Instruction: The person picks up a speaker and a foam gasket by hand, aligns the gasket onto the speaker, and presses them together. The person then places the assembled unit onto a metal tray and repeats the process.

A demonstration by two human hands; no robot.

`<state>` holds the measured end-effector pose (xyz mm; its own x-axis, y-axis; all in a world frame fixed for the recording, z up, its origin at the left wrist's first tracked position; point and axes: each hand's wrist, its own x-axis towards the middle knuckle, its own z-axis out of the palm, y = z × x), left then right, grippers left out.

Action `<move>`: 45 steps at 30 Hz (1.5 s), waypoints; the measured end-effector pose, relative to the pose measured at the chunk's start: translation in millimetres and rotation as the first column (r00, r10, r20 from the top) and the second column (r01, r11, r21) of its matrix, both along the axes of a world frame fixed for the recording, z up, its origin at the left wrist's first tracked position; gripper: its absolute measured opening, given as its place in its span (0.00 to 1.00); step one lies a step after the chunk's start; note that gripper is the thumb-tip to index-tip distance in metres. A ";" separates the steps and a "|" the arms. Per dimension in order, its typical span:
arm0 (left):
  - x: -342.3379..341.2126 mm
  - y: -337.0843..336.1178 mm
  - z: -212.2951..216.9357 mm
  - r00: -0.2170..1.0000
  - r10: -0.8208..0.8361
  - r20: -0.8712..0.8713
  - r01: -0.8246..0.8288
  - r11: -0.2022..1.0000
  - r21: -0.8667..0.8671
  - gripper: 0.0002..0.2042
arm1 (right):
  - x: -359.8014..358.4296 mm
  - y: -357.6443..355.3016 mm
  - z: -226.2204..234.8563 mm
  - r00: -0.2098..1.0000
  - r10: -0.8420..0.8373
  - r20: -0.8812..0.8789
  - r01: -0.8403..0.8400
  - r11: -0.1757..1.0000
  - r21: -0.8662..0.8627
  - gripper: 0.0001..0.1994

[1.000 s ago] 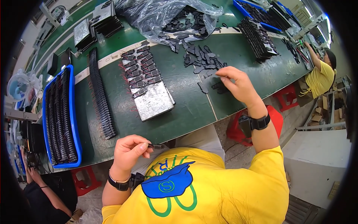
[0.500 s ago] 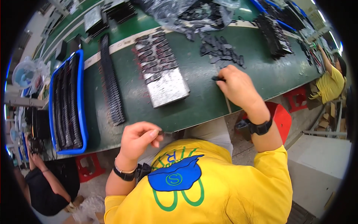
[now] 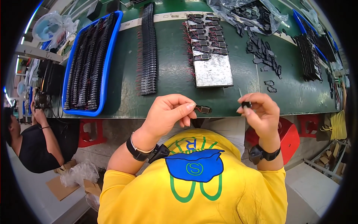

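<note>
My left hand (image 3: 169, 115) pinches one end of a small black speaker module (image 3: 203, 109) near the table's front edge; its flat oblong face is turned up. To the right, my right hand (image 3: 264, 115) holds a small black piece (image 3: 246, 104) between thumb and fingertips, apart from the module. Ahead of my hands lies a silvery metal block (image 3: 213, 74), with similar modules (image 3: 201, 49) in two columns on its far part and red wires sticking out at the left. Flat black frame-like pieces (image 3: 263, 50) lie loose to its right.
Left of the block runs a long row of packed modules (image 3: 149, 56). A blue tray (image 3: 103, 99) holds several more rows. A clear plastic bag (image 3: 278, 18) of black parts and stacked black strips (image 3: 306, 59) are at the far right. Another person (image 3: 35, 143) works at left.
My right hand has come back from the loose pieces toward my left, carrying a black piece. My left hand has risen to the table edge, its module now plainly visible. The view has shifted.
</note>
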<state>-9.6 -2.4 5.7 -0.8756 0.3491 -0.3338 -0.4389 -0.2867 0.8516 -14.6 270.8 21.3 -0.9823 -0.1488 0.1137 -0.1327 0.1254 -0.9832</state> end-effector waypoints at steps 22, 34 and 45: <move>5.7 10.5 0.7 0.998 -0.053 0.044 0.050 0.997 0.061 0.10 | 8.2 -56.8 14.9 0.728 0.339 -0.596 0.109 0.801 0.589 0.15; 7.4 11.1 0.8 0.998 -0.047 0.048 0.043 0.996 0.074 0.11 | 6.9 -59.9 9.3 0.712 0.338 -0.615 0.131 0.797 0.590 0.13; 6.6 12.8 0.6 0.998 -0.050 0.035 0.047 0.997 0.067 0.10 | 6.8 -59.2 6.3 0.719 0.326 -0.614 0.131 0.803 0.581 0.13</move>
